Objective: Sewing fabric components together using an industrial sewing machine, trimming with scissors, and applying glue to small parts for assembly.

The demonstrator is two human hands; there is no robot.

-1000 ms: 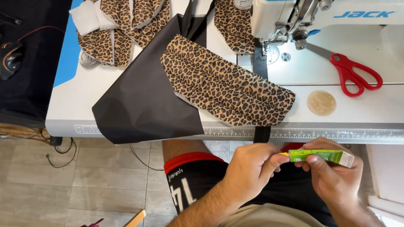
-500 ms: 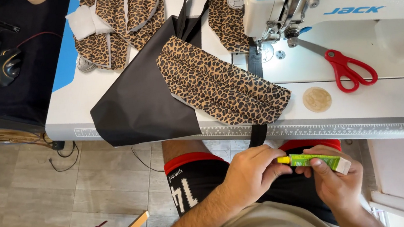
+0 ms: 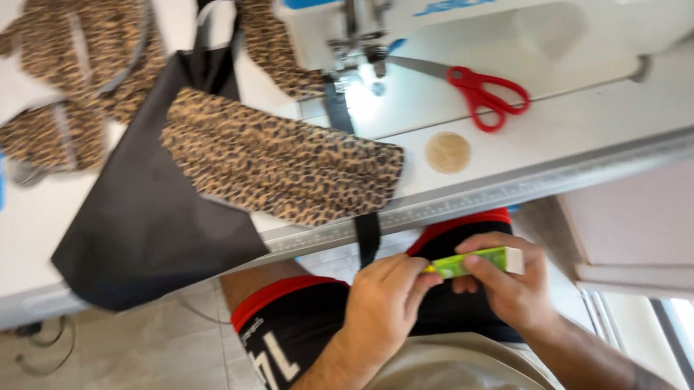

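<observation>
Over my lap, below the table edge, both hands hold a small green stick-shaped object with a white end (image 3: 476,262). My left hand (image 3: 386,304) pinches its left tip. My right hand (image 3: 507,290) wraps around its right part. On the white sewing table (image 3: 530,137) above lies a leopard-print fabric piece (image 3: 283,159) on top of a black fabric piece (image 3: 144,225). A black strap (image 3: 367,234) hangs over the table's front edge just above my hands.
A white sewing machine (image 3: 516,5) stands at the back right, with red-handled scissors (image 3: 483,95) on its bed. A round tan disc (image 3: 448,152) lies near the front edge. More leopard-print pieces (image 3: 67,69) sit at the back left. A metal ruler strip (image 3: 535,184) runs along the table front.
My view has swung and tilted, so the table sits slanted and shifted. My hands stay together on the green object over my lap.
</observation>
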